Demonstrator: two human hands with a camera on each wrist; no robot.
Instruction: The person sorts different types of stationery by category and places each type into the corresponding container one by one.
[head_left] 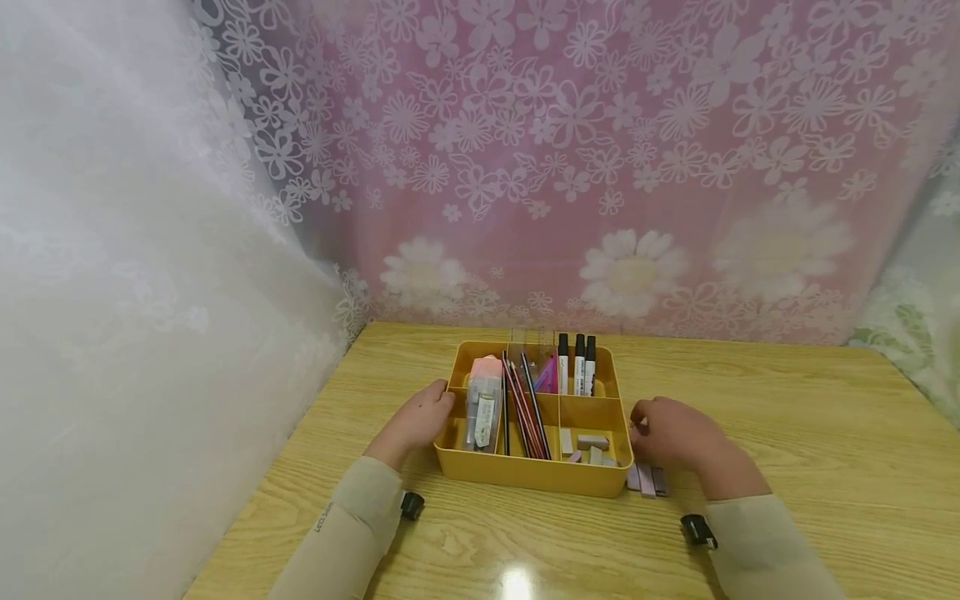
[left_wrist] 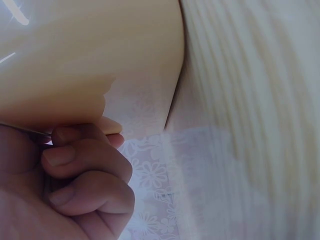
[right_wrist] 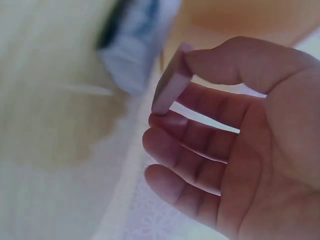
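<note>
A yellow divided organizer box (head_left: 510, 475) stands on the wooden table. At its left side my left hand (head_left: 423, 417) grips the rim; in the left wrist view the curled fingers (left_wrist: 95, 165) meet the box wall (left_wrist: 90, 60). My right hand (head_left: 678, 433) is just off the box's right side. Seen from the right wrist, it pinches a small pinkish eraser (right_wrist: 172, 82) between thumb and fingertips. Several erasers (head_left: 592, 442) lie in the front right compartment. More erasers (head_left: 647, 481) lie on the table beneath the right hand.
Other compartments hold pencils (head_left: 528, 408), black-capped markers (head_left: 579, 367), a purple set square (head_left: 547, 375) and a clear pink-topped container (head_left: 483, 408). A floral curtain (head_left: 600, 167) hangs behind the table (head_left: 787, 400), and pale sheeting (head_left: 150, 292) hangs at the left.
</note>
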